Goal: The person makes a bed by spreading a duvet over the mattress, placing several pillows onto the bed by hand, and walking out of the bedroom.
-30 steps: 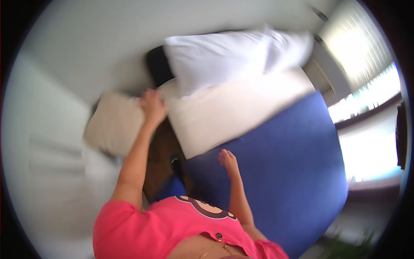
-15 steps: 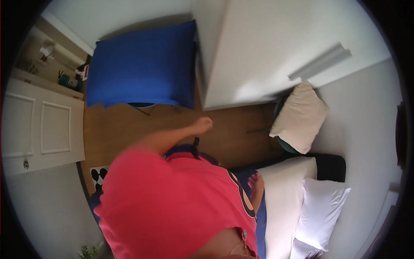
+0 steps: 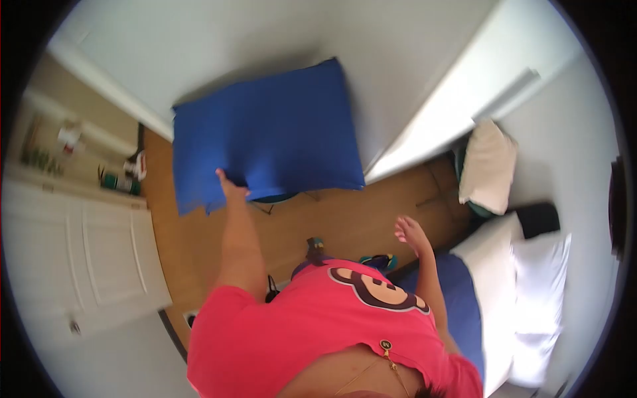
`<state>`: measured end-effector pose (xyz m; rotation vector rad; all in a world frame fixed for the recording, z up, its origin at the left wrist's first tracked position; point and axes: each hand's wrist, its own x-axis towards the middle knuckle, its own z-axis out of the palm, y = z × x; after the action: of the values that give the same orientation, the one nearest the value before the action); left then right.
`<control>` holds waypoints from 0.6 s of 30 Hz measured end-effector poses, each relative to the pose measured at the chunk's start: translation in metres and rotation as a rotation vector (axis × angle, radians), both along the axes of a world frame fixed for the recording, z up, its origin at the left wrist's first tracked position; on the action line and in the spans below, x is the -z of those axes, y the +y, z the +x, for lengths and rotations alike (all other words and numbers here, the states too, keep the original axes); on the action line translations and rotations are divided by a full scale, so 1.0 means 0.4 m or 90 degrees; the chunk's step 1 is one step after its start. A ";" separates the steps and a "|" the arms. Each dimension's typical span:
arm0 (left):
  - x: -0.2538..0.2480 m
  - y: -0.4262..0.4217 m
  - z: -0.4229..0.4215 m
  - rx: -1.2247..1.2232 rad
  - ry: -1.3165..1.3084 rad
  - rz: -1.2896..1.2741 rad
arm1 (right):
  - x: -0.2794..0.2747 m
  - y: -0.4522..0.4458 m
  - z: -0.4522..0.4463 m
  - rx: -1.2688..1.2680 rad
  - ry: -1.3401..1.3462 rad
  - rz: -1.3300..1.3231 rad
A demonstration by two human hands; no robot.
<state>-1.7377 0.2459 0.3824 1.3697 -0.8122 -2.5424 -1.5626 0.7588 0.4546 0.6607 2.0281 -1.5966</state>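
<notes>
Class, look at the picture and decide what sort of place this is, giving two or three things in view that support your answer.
Most likely a bedroom: there is a bed with white pillows at one end, and a cream pillow on a chair nearby.

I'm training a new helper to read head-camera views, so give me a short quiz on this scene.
1. Multiple choice: what is the left hand nearest to?
A) the white door
B) the blue pillow
C) the white pillows
2. True or false: the right hand is apart from the blue pillow.
3. Fill in the missing word: the cream pillow rests on a seat whose visible parts are dark ____.

Key:
1. B; the left hand is at the near edge of the blue pillow.
2. True; the right hand is raised over on the other side, with its fingers loosely curled.
3. Green.
</notes>
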 end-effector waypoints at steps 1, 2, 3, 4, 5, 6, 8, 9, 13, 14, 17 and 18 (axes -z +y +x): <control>0.010 -0.006 -0.008 -0.022 -0.021 0.023 | 0.012 -0.006 -0.010 -0.052 0.023 0.041; 0.050 -0.024 -0.021 -0.024 0.007 0.014 | -0.003 -0.028 -0.012 -0.057 0.076 0.065; 0.076 -0.029 -0.037 -0.037 0.034 0.007 | -0.016 -0.044 -0.014 -0.073 0.126 0.093; 0.062 -0.009 -0.066 -0.015 0.103 0.010 | -0.014 -0.030 -0.017 -0.052 0.149 0.078; 0.032 0.001 -0.095 -0.002 0.167 0.012 | -0.003 -0.023 -0.015 -0.041 0.169 0.060; 0.005 -0.003 -0.112 0.001 0.224 0.011 | 0.011 -0.030 -0.001 -0.039 0.183 0.039; -0.144 0.038 -0.173 -0.004 0.289 -0.060 | -0.045 -0.045 0.032 -0.026 0.133 0.066; -0.247 0.061 -0.202 -0.053 0.247 0.014 | -0.067 -0.050 0.042 -0.021 0.116 0.079; -0.448 0.073 -0.395 -0.051 0.314 0.201 | -0.078 -0.030 0.076 -0.019 0.089 0.120; -0.502 0.087 -0.418 -0.054 0.343 0.209 | -0.095 -0.032 0.082 -0.002 0.099 0.126; -0.683 0.161 -0.408 -0.054 0.387 0.200 | -0.132 -0.030 0.085 0.004 0.115 0.131; -0.753 0.190 -0.378 -0.031 0.343 0.168 | -0.140 -0.030 0.088 -0.003 0.116 0.130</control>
<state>-1.8888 0.3219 0.6836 0.6679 -0.3489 -2.8421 -1.5272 0.7468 0.5108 0.6004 2.3468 -1.5070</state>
